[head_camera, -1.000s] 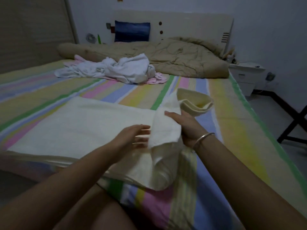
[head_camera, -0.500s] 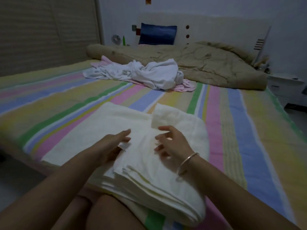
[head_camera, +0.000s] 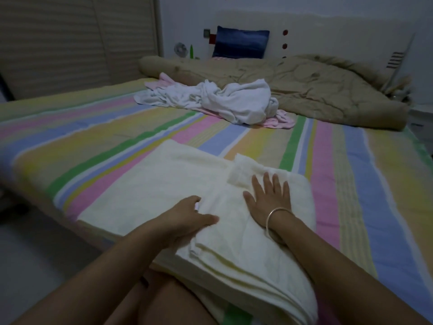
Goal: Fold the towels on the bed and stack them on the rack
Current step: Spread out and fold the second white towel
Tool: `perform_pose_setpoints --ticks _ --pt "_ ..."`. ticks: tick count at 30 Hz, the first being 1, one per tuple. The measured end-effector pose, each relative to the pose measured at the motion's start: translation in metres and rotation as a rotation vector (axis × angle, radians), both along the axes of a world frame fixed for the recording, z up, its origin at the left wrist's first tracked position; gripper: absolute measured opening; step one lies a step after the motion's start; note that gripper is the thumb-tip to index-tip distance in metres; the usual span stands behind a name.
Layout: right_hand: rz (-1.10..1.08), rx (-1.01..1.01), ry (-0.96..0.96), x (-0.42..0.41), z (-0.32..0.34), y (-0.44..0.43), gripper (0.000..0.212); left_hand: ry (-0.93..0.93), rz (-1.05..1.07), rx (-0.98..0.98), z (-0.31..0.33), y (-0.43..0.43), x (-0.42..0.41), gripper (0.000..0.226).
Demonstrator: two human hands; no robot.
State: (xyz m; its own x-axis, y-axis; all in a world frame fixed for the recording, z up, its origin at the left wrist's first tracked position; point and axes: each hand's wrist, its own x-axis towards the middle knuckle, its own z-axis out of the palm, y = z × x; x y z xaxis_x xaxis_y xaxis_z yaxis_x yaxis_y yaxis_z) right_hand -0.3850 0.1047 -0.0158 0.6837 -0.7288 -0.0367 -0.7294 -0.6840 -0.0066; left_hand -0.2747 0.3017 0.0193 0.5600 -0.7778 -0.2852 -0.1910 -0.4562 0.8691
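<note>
A cream towel (head_camera: 150, 188) lies spread on the striped bed (head_camera: 70, 146), its right part folded over into a thick layered stack near the bed's front edge. My right hand (head_camera: 267, 198) lies flat on top of the folded part, fingers spread, a bangle on the wrist. My left hand (head_camera: 187, 216) rests at the left edge of the fold, fingers curled at the cloth's edge; whether it grips is unclear. A crumpled white towel (head_camera: 234, 99) lies on a pink cloth (head_camera: 281, 120) farther back. No rack is in view.
A bunched tan quilt (head_camera: 316, 90) fills the head of the bed, with a blue pillow (head_camera: 241, 42) against the headboard. A wardrobe with slatted doors (head_camera: 70, 38) stands to the left. My knees are at the bed's front edge.
The lifted right end of the cream towel has been laid down over the rest. My right hand let go and now presses flat on it. The view shifted left.
</note>
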Motion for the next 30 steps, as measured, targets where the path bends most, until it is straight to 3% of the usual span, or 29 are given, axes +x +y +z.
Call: perform_pose_setpoints --ticks 4,8,9,13,18,22,27,30 --pt "-0.014 0.015 0.027 0.006 0.001 -0.002 0.065 -0.117 0.230 -0.092 -0.006 0.013 0.020 0.038" --pt "0.024 0.051 -0.017 0.007 0.015 0.017 0.067 -0.706 0.402 0.125 -0.024 0.045 0.093 0.044" --pt "0.057 0.091 -0.034 0.009 0.019 0.027 0.069 -0.769 0.413 0.174 -0.030 0.053 0.110 0.048" --pt "0.203 0.280 -0.033 0.028 0.026 0.080 0.080 -0.808 0.355 0.340 -0.036 0.071 0.155 0.074" --pt "0.251 0.192 0.079 0.038 0.008 0.100 0.098 -0.531 0.212 0.498 -0.014 0.072 0.186 0.073" --pt "0.274 0.129 0.099 0.036 0.001 0.100 0.105 -0.207 0.240 0.524 0.001 0.085 0.200 0.063" --pt "0.268 0.139 0.098 0.039 -0.002 0.100 0.104 0.250 0.123 0.257 0.030 0.090 0.181 0.059" --pt "0.261 0.132 0.071 0.036 -0.001 0.100 0.101 0.417 0.048 -0.033 0.069 0.078 0.149 0.051"
